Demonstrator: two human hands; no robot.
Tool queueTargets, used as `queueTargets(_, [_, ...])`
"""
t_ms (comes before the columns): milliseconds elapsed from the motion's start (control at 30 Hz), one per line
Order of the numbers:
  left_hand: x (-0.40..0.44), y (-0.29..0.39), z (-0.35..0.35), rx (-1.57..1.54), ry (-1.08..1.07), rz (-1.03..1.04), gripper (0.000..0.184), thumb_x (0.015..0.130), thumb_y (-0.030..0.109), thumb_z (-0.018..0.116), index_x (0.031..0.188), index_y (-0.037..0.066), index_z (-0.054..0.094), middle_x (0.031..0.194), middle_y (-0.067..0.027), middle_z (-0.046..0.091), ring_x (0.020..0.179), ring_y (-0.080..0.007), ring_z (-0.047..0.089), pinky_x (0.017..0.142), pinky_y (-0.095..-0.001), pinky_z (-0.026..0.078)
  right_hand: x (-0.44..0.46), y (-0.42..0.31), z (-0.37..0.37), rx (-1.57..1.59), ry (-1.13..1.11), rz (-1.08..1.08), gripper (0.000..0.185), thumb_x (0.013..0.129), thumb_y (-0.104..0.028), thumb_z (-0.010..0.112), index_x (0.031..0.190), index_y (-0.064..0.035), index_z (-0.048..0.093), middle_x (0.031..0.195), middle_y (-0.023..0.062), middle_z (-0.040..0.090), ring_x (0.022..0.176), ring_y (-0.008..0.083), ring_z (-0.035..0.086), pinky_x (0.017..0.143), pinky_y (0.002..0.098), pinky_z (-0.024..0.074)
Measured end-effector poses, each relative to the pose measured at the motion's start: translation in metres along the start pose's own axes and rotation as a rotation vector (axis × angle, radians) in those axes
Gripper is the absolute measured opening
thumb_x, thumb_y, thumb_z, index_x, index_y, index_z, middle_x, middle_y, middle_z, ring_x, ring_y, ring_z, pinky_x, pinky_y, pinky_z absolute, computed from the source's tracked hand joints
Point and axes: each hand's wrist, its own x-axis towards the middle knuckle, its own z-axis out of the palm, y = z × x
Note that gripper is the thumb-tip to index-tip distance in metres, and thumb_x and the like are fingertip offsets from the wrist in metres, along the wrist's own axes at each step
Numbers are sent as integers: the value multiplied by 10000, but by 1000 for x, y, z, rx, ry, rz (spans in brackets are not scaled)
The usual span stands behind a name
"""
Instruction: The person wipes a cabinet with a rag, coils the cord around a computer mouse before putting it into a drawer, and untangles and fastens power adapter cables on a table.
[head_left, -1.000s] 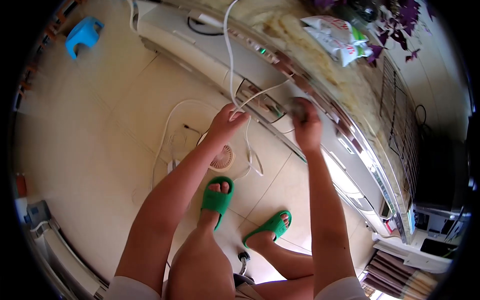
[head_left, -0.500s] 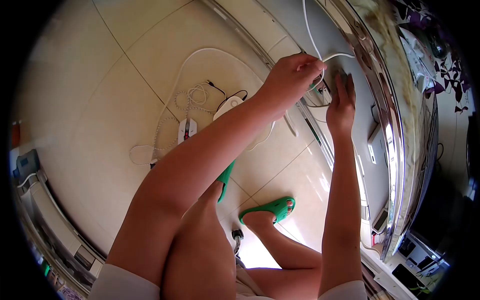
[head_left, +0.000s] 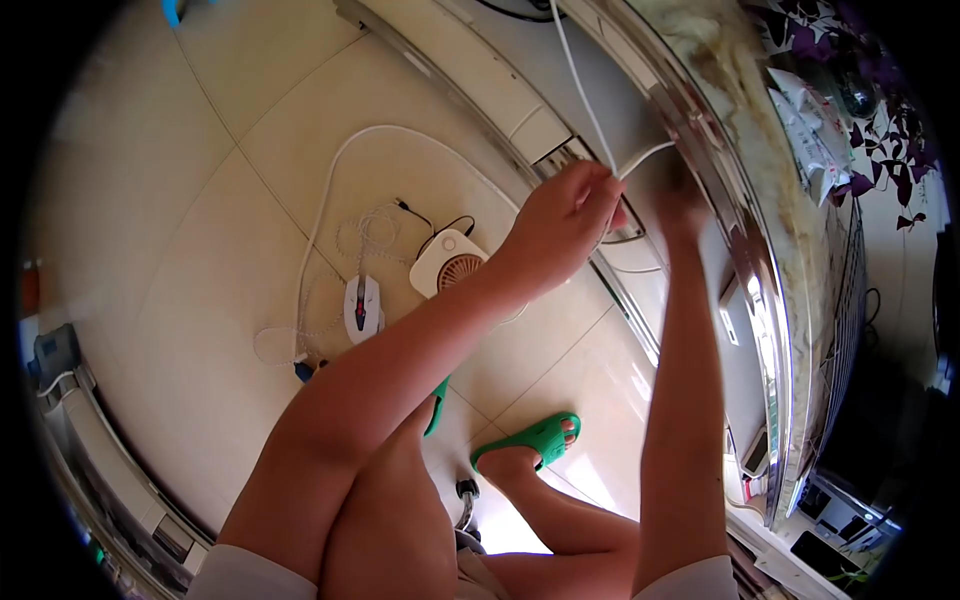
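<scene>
My left hand [head_left: 568, 222] is closed, thumb and fingers pinching a white cable [head_left: 585, 92]. The cable runs up from the pinch, and a white branch bends off to the right toward the chrome edge. To its right, my right hand [head_left: 682, 208] reaches over the grey surface [head_left: 640, 110] beside the chrome-trimmed edge. Blur and shadow hide its fingers, so I cannot tell what they touch.
On the tiled floor lie a white mouse [head_left: 362, 310] with a coiled cord, a small white fan [head_left: 436, 268] and a long white cable [head_left: 330, 172]. A marble top [head_left: 740, 120] with chrome trim [head_left: 760, 290] runs along the right. Snack packets [head_left: 812, 135] rest on it.
The view has shifted slightly. My left hand still pinches the cable. My right hand, whose fingers showed stretched out before, has reached farther into the shadow and is blurred.
</scene>
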Motion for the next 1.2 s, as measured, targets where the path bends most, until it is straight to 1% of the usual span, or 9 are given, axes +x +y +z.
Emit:
queueTargets(167, [-11, -1, -6, 47, 43, -48, 297, 974, 251, 490, 1074, -15, 579, 767, 1, 540, 733, -85, 467, 726, -253, 412, -9, -91, -3, 108, 91, -464, 556, 796, 19, 497, 1325, -148, 507, 1344, 203, 465, 1173, 372, 499, 961, 410, 433])
queueTargets(367, [-11, -12, -26, 26, 108, -71, 313, 954, 194, 530, 1167, -33, 566, 784, 8, 535, 740, -77, 495, 713, -234, 426, -68, -67, -48, 254, 12, -333, 503, 772, 125, 531, 1208, -114, 609, 1317, 215, 475, 1165, 380, 502, 947, 411, 454])
queueTargets(500, [-14, -6, -34, 78, 85, -107, 363, 950, 170, 534, 1247, -37, 517, 897, -39, 616, 774, -82, 535, 741, -230, 458, -86, -36, -48, -46, 180, -91, 446, 815, 36, 554, 1232, -119, 593, 1285, 229, 500, 1144, 384, 512, 918, 428, 466])
queueTargets(567, [-16, -5, -35, 79, 77, -116, 381, 948, 164, 535, 1272, -34, 499, 946, -61, 640, 793, -85, 551, 757, -233, 468, -68, -33, -37, -69, 209, -82, 445, 865, -48, 516, 1293, -168, 548, 1290, 195, 521, 1238, 394, 422, 1030, 456, 357])
queueTargets(667, [-17, 0, -36, 80, 74, -119, 391, 944, 154, 543, 1282, -35, 487, 1024, -89, 650, 826, -96, 568, 783, -243, 474, -18, -96, -22, -133, -185, 266, 455, 883, -101, 467, 1339, -106, 471, 1275, 147, 550, 1272, 372, 391, 1072, 411, 313])
queueTargets(733, [-18, 10, -39, -16, 69, -80, 400, 944, 142, 539, 1292, -45, 474, 1091, -106, 636, 897, -120, 593, 826, -258, 478, 6, -110, 28, -8, 19, 95, 459, 873, -96, 472, 1332, -107, 473, 1302, 138, 530, 1264, 371, 400, 1069, 418, 315])
queueTargets(800, [-17, 14, -46, 10, 87, -47, 395, 947, 134, 532, 1292, -48, 472, 1118, -107, 625, 935, -133, 597, 850, -266, 475, 40, -132, 61, -165, -110, -184, 498, 858, -80, 481, 1347, -171, 460, 1332, 159, 491, 1259, 389, 399, 1064, 436, 325])
queueTargets(933, [-15, 24, -50, 32, 116, -10, 383, 955, 120, 518, 1293, -53, 471, 1167, -104, 603, 1017, -160, 598, 909, -281, 460, 37, -196, 51, 434, 28, -451, 469, 833, -8, 499, 1233, -240, 580, 1339, 170, 470, 1177, 401, 484, 957, 445, 447])
queueTargets(1200, [-20, 16, -51, 5, 88, -27, 367, 958, 143, 526, 1270, -49, 499, 1161, -87, 603, 998, -151, 602, 905, -278, 463, -77, -114, -22, 271, 116, -74, 562, 645, 101, 514, 1181, -43, 603, 1221, 166, 554, 1103, 353, 537, 964, 431, 417])
